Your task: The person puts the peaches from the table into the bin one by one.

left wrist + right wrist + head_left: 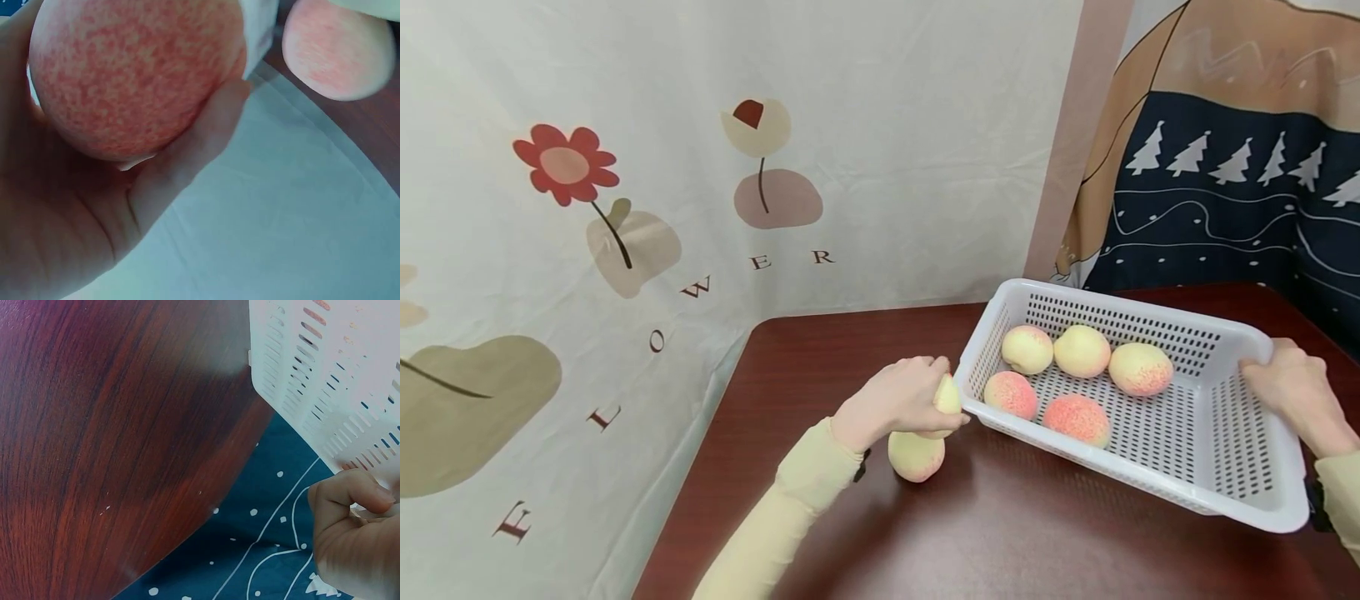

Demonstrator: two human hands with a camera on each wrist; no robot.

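Note:
My left hand (898, 398) grips a peach (947, 396) just outside the left end of a white plastic basket (1157, 475). In the left wrist view this peach (140, 75) shows its red-speckled side, with the thumb curled along it. Below that hand, a second peach (916, 457) sits on the table. My right hand (1292, 387) holds the basket's right rim, its thumb bent over the edge in the right wrist view. Several yellow and pink peaches (1081, 351) lie in the basket's left and middle part.
The dark red-brown wooden table (1037, 517) carries the basket, which stands slightly slanted. A pale cloth (887, 125) printed with flowers and letters hangs behind and left of the table. At the right back hangs dark blue cloth (1210, 217) with white trees.

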